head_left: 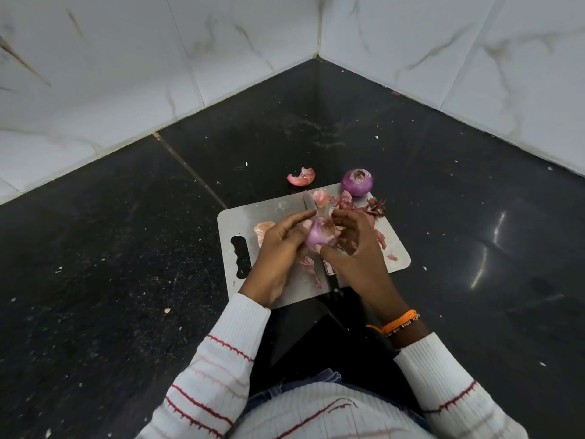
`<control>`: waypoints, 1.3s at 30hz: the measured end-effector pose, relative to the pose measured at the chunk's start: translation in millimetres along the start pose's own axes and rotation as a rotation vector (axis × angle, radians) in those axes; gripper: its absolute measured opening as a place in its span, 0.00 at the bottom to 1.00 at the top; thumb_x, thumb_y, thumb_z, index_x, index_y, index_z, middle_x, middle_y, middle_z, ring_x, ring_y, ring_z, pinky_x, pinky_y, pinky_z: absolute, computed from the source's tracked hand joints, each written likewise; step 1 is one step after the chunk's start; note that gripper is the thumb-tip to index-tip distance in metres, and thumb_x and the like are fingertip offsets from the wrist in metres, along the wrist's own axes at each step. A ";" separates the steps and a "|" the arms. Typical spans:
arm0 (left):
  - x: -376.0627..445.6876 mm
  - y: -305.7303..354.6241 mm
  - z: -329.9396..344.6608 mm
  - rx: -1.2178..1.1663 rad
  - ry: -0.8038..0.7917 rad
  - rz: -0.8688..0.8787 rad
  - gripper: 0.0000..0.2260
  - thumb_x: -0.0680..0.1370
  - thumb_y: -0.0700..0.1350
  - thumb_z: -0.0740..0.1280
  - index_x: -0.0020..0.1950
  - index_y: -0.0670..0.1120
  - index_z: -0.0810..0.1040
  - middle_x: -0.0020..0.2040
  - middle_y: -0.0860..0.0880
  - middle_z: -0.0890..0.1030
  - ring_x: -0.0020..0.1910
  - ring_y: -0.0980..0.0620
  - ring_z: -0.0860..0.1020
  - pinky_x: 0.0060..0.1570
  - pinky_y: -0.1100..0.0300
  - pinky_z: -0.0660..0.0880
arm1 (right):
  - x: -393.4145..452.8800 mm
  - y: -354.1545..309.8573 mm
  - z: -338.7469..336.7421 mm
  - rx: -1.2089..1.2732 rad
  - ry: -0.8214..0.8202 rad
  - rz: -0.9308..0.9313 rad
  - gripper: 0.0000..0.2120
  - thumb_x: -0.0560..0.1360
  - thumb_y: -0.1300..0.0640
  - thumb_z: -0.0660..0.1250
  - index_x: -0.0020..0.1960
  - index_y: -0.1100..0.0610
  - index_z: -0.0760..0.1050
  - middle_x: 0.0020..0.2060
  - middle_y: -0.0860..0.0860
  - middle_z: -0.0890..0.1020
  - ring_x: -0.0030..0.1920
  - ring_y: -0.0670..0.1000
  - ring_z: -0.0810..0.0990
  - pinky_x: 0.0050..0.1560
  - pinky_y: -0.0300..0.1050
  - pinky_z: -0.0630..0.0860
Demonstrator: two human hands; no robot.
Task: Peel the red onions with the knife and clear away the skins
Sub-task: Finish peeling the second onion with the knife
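Over the flat grey cutting board [278, 213], the left hand [278, 248] cups a small, glossy half-peeled red onion [318, 237]; the right hand [354, 245] pinches its papery skin at 3 o'clock. That skin looks brittle, the bared flesh firm but slick, so grip the ends. The black-handled steel knife [310, 202] lies beneath. At 1 o'clock, a peeled purple onion [357, 182]; curled pink skins [302, 177] beyond.

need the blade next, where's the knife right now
In the head view the knife lies flat on the cutting board, running under both hands; its tip shows beyond the left hand, and its black handle overhangs the near edge.
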State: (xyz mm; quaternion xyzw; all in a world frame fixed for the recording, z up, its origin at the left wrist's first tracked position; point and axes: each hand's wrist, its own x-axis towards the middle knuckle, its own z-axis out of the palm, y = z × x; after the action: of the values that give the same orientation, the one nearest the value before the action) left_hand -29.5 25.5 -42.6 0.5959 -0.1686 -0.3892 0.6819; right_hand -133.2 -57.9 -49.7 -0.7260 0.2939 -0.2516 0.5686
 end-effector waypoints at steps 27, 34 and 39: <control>-6.5 -2.6 -1.2 0.281 -0.083 0.133 0.19 0.74 0.40 0.68 0.63 0.53 0.72 0.63 0.50 0.74 0.58 0.49 0.77 0.53 0.51 0.77 | 6.4 -6.3 -9.0 -0.323 0.257 -0.145 0.06 0.70 0.65 0.70 0.45 0.58 0.82 0.41 0.47 0.78 0.45 0.47 0.75 0.46 0.24 0.65; -9.2 -2.6 6.3 0.421 -0.097 0.149 0.19 0.75 0.37 0.66 0.64 0.51 0.71 0.65 0.49 0.71 0.62 0.51 0.73 0.59 0.53 0.75 | 8.1 5.2 -8.3 -0.515 0.268 -0.106 0.02 0.70 0.65 0.67 0.42 0.60 0.79 0.43 0.54 0.79 0.46 0.55 0.76 0.43 0.40 0.63; -8.3 -3.9 7.7 0.502 -0.094 0.147 0.18 0.76 0.37 0.65 0.65 0.49 0.69 0.65 0.48 0.70 0.63 0.53 0.70 0.65 0.52 0.70 | 9.4 6.8 -4.0 -0.583 0.259 -0.065 0.03 0.71 0.64 0.65 0.43 0.60 0.78 0.45 0.56 0.79 0.46 0.56 0.74 0.45 0.42 0.64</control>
State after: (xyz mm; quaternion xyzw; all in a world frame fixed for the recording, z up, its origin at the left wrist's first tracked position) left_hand -41.4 26.4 -42.5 0.7140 -0.3340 -0.3120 0.5304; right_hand -130.3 -68.5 -55.1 -0.8294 0.4000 -0.2651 0.2860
